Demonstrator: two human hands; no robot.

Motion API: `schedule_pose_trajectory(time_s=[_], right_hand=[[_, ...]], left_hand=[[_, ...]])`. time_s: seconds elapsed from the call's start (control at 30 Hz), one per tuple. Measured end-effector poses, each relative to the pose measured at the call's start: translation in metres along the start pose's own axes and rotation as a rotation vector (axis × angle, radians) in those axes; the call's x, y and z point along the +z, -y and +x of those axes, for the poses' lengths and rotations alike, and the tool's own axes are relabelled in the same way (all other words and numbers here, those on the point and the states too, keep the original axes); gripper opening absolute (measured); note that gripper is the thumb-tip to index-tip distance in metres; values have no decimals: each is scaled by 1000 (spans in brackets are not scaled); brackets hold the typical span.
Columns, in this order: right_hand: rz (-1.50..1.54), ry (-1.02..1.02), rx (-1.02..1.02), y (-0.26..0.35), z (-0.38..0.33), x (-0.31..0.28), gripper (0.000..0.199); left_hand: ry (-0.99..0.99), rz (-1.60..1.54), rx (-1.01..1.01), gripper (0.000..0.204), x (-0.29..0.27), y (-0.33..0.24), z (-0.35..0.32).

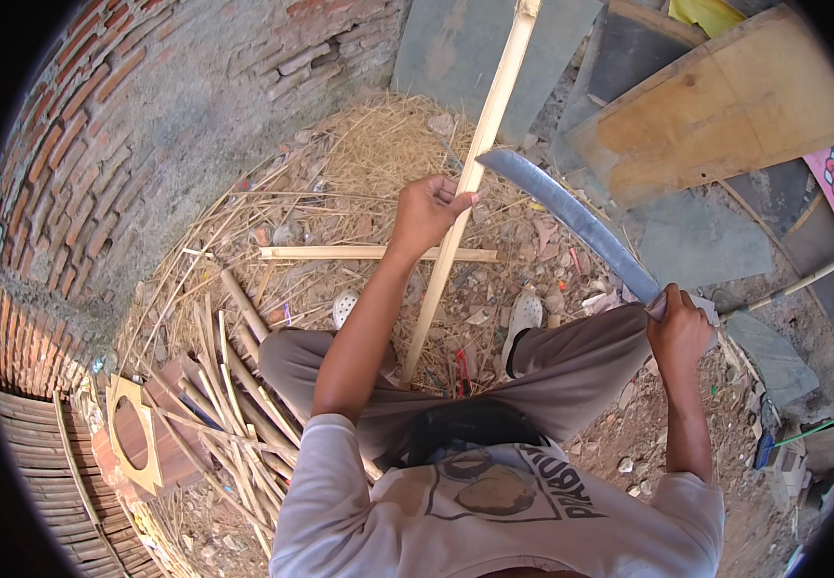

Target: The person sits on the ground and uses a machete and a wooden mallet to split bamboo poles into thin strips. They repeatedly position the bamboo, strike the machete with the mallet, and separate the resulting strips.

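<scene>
My left hand [428, 214] is closed round a long pale bamboo strip [492, 116], which slants from the ground between my legs up to the top of the view. In my right hand [679, 328], beside my right knee, is the handle of a machete [585, 226]. Its long curved grey blade points up and to the left, and the tip meets or overlaps the strip just above my left hand; I cannot tell whether they touch. Another pale strip [325, 252] lies crosswise on the ground, passing behind the held one.
A pile of bamboo sticks [243, 385] lies left of my legs, near a board with an oval hole [132, 433]. A brick wall [195, 106] rises at the left. Flat boards [715, 106] lean at the right. Straw and rubble [369, 154] cover the ground.
</scene>
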State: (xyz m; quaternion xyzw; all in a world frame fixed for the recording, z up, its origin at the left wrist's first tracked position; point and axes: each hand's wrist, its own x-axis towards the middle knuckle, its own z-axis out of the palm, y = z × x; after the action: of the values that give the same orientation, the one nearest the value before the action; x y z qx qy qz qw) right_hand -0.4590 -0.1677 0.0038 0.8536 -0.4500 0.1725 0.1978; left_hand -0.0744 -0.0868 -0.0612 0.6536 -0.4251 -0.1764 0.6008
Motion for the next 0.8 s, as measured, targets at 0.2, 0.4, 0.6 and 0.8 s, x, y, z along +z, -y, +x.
schedule_pose_trajectory(time_s=[0.2, 0.4, 0.6, 0.8], right_hand=[[-131, -41, -171, -10, 29, -22, 14], [-230, 71, -277, 2, 47, -43, 12], [-340, 1, -404, -9, 74, -47, 14], [-383, 89, -428, 12, 87, -74, 11]], left_hand=[[6, 237, -52, 32, 1, -3, -6], [-68, 353, -45, 32, 4, 10, -10], [-85, 298, -106, 31, 6, 20, -10], [-181, 527, -66, 30, 17, 18, -11]])
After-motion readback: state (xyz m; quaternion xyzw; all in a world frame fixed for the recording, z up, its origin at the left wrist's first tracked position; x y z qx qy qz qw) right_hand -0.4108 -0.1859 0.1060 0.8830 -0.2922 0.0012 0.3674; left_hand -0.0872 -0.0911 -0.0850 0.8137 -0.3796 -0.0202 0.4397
